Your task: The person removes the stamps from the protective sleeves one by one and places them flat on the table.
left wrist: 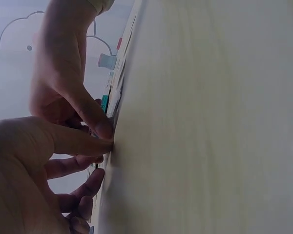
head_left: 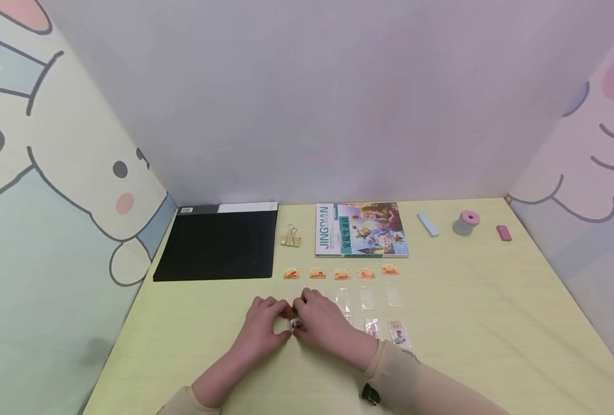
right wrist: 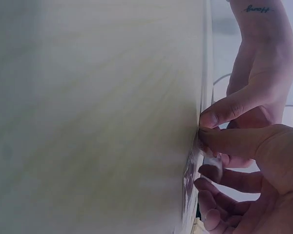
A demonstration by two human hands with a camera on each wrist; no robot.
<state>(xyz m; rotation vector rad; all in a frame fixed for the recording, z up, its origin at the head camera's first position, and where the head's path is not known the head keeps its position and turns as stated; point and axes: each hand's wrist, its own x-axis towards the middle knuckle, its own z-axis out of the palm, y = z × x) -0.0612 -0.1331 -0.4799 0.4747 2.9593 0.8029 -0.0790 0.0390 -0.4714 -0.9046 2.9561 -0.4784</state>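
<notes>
L hand (head_left: 264, 325) & R hand (head_left: 321, 321) pinch a small packet (head_left: 295, 324) btwn thumbs & fingers, near side of table (head_left: 493, 334); more packets (head_left: 398, 333) lie beside the R hand. Beyond: clear sleeves (head_left: 367, 298), then five orange cards (head_left: 317, 274) in a row; farther back, a clip (head_left: 290, 241) btwn black pad (head_left: 216, 245) & book (head_left: 362, 230).

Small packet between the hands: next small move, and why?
Probably lower the small packet flat and let go: fingertips of the left hand and right hand meet at it, low over the table, and similar packets already lie in a row to the right.
</notes>
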